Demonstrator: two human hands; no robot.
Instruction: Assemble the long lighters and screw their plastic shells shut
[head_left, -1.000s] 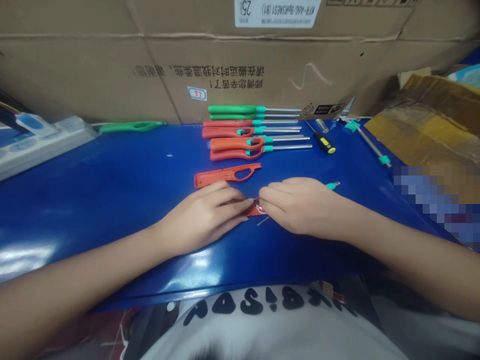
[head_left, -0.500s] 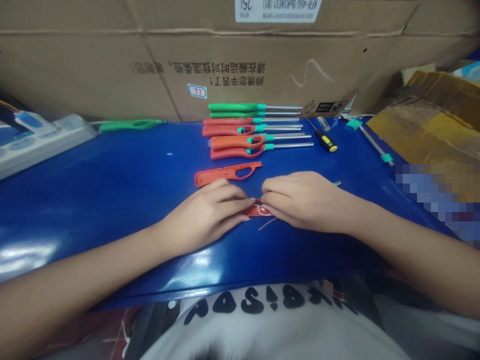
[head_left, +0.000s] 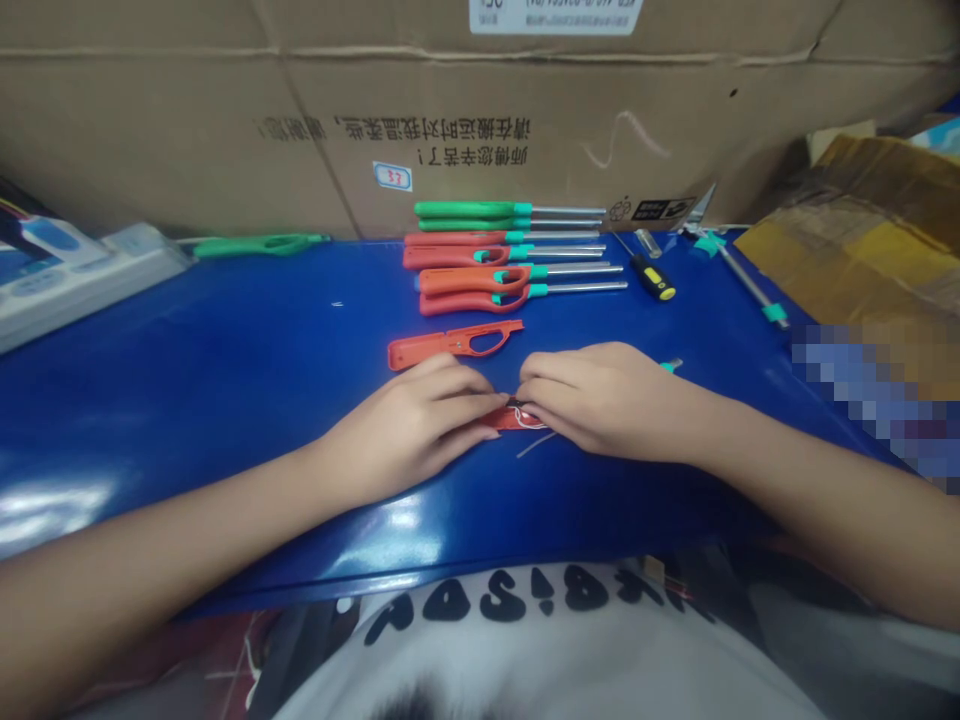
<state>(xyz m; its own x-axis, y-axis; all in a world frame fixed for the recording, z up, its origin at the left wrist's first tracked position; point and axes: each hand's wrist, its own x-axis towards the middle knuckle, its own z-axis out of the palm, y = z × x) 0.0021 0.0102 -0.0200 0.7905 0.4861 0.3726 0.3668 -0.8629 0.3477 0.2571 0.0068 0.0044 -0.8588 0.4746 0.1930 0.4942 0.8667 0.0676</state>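
Observation:
My left hand [head_left: 424, 425] is closed on the left end of a red lighter casing half [head_left: 511, 418], which lies low over the blue table. My right hand [head_left: 600, 400] pinches at the casing's right part, its fingertips close to the left ones. Between the fingertips show a small black part [head_left: 514, 402] and a looped white wire [head_left: 527, 420]; a thin pale strand sticks out below. What the right fingertips hold is mostly hidden. Just beyond my left hand rests another open red-orange casing half [head_left: 454, 345] with a loop-shaped trigger guard.
Several long-necked lighters [head_left: 480, 285], red and green, lie in a row at the back. A black-and-yellow screwdriver [head_left: 654, 280] and a metal tube [head_left: 750, 285] are right of them. A green casing [head_left: 259, 245] lies by the power strip [head_left: 90, 285]. Cardboard [head_left: 337, 90] walls the back.
Both hands stay at the red casing with almost the same grip. The right fingers have shifted very slightly left, and the black part shows a little more. The view has tilted slightly.

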